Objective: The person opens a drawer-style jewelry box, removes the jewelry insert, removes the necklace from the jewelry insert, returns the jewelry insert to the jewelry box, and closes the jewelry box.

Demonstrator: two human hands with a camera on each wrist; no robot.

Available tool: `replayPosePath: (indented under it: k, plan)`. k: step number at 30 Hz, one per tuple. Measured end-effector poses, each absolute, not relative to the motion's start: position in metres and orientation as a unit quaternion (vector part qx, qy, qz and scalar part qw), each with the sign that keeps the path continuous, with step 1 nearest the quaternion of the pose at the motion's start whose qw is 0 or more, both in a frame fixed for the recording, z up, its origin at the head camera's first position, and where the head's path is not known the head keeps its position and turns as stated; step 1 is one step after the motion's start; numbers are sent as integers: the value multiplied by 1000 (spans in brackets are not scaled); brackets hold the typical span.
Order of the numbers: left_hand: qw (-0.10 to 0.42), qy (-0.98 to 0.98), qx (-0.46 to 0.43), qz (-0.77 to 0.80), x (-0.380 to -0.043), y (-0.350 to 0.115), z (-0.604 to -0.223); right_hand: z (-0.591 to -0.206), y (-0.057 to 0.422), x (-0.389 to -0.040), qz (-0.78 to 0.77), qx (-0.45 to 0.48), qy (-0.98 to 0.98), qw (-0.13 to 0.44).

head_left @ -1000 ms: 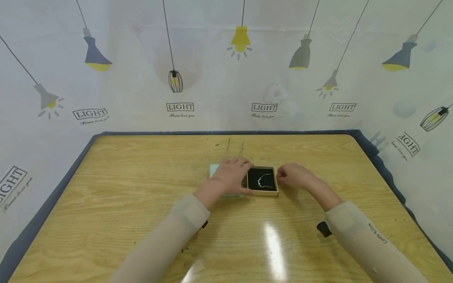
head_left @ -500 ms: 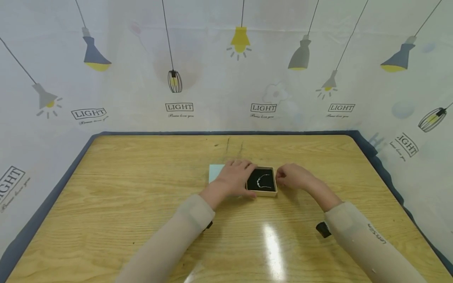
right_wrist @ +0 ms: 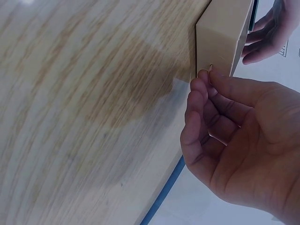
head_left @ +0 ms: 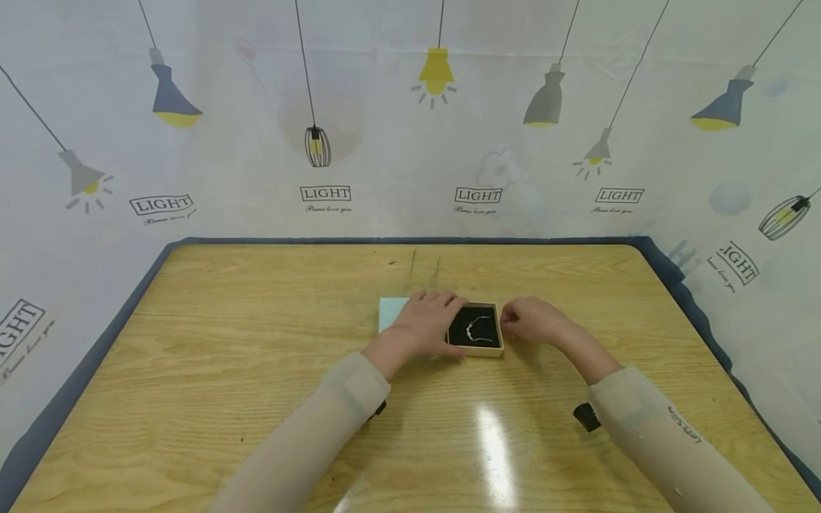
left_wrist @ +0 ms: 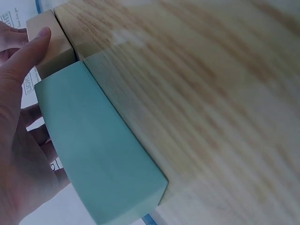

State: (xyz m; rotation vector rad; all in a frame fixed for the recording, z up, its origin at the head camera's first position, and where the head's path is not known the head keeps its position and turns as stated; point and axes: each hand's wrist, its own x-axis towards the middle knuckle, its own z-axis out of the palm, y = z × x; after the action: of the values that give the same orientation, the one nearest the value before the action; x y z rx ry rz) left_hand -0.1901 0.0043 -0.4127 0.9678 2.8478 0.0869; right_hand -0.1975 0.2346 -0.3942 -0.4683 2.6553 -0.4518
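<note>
A cream jewelry box tray with a black pad lies mid-table, a silver bracelet on the pad. On its left is the mint box sleeve, partly covered by my left hand. That hand grips the tray: its thumb lies on the near wall in the left wrist view, while the fingers reach across to the far side. My right hand is at the tray's right end. In the right wrist view its thumb and forefinger pinch a tiny pull tab on the end wall; the other fingers are curled.
The wooden table has a dark blue border along its edges. A white cloth printed with lamps hangs behind and at both sides. Dark mounts sit at my wrists, such as the right wrist mount.
My left hand has shifted slightly to the right, from over the sleeve onto the tray's left end, so more of the sleeve shows. My right hand and the tray have hardly moved.
</note>
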Motion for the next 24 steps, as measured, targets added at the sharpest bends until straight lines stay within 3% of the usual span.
replayPosePath:
  k: [24]
  plan:
    - [67, 945, 318, 19, -190, 5, -413, -394, 235, -197, -163, -171, 951, 201]
